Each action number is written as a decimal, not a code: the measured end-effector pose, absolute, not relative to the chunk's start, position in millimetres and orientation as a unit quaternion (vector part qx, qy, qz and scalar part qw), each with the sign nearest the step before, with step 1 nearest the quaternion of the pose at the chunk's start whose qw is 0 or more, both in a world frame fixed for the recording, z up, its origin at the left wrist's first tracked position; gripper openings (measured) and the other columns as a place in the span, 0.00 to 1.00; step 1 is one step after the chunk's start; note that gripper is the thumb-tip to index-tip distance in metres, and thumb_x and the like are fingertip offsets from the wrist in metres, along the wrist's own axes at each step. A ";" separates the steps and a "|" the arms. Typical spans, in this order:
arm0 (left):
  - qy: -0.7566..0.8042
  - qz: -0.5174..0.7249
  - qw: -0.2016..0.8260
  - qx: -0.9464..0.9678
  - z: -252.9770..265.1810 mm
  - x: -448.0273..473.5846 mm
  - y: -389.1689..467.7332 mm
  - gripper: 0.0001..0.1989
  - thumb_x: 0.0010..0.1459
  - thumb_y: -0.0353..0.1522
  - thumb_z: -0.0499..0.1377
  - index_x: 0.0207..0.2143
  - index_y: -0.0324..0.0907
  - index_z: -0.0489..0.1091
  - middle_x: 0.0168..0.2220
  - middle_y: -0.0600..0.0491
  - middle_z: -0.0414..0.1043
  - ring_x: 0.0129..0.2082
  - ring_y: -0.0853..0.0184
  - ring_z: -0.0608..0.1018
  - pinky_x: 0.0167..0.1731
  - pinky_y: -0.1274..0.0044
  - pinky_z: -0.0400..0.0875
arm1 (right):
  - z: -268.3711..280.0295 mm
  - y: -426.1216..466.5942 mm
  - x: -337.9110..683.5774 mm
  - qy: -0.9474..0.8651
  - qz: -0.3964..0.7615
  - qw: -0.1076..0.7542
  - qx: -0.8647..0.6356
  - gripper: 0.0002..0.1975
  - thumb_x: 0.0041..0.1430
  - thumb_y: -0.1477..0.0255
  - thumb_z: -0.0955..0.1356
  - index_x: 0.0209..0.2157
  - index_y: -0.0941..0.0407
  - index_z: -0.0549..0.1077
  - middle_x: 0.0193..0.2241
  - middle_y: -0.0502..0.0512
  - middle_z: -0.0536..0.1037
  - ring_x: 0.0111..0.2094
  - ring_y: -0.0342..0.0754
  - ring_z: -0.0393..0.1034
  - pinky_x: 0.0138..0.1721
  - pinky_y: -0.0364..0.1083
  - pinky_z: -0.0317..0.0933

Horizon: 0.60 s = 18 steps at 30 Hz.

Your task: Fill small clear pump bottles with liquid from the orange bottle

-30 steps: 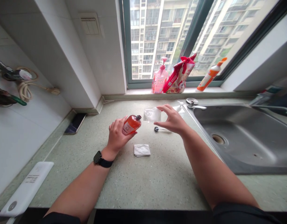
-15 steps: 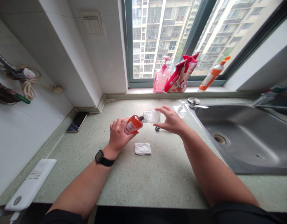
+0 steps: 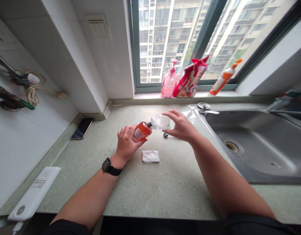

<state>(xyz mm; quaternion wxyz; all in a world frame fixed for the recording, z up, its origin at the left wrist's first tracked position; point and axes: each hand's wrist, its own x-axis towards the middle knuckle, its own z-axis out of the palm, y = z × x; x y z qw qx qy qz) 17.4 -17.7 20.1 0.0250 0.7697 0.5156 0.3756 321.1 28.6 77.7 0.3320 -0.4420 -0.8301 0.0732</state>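
My left hand is wrapped round a bottle of orange-red liquid, which tilts to the right with its black threaded neck uncapped. That neck meets the mouth of a clear bottle, held sideways between the thumb and fingers of my right hand. Whether liquid is passing between them is too small to tell. Under the clear bottle a small black cap lies on the counter. A folded white tissue is on the counter below the bottles. Behind my right hand lies a white pump head.
To the right is a steel sink with a drain cover at its corner. A phone and a white power bank lie left. On the windowsill stand a pink pump bottle, a red bag and an orange-white bottle.
Both hands and bottles appear slightly further right in the picture, as does much of the counter. The grips and the meeting of the two bottles look the same.
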 end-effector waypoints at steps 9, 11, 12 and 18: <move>0.519 0.377 0.052 0.766 19.9 21.4 -20.2 0.40 0.61 0.56 0.70 0.67 0.47 0.68 0.56 0.45 0.77 0.55 0.50 0.78 0.58 0.60 0.67 | 78.6 28.5 323.5 -0.839 0.050 0.343 -0.419 0.37 0.57 0.67 0.77 0.68 0.43 0.72 0.56 0.61 0.77 0.57 0.66 0.75 0.60 0.68 0.70; 0.518 0.380 0.052 0.765 19.8 22.2 -20.7 0.39 0.61 0.56 0.69 0.67 0.47 0.68 0.56 0.45 0.78 0.55 0.50 0.78 0.58 0.60 0.67 | 79.2 28.2 323.7 -0.842 0.037 0.340 -0.416 0.36 0.58 0.67 0.76 0.68 0.45 0.72 0.57 0.62 0.77 0.56 0.66 0.75 0.59 0.68 0.71; 0.516 0.381 0.052 0.765 19.6 22.5 -20.8 0.39 0.61 0.56 0.69 0.67 0.47 0.68 0.56 0.45 0.78 0.54 0.51 0.79 0.58 0.60 0.67 | 79.4 28.1 323.7 -0.843 0.032 0.340 -0.415 0.36 0.59 0.67 0.76 0.68 0.45 0.72 0.57 0.62 0.77 0.56 0.66 0.75 0.59 0.68 0.71; 0.507 0.393 0.049 0.765 17.7 23.0 -19.6 0.39 0.61 0.56 0.69 0.66 0.46 0.68 0.56 0.45 0.78 0.53 0.51 0.79 0.58 0.59 0.69 | 79.1 28.4 324.5 -0.846 0.018 0.343 -0.407 0.37 0.59 0.68 0.76 0.69 0.44 0.70 0.58 0.62 0.77 0.57 0.66 0.75 0.59 0.69 0.71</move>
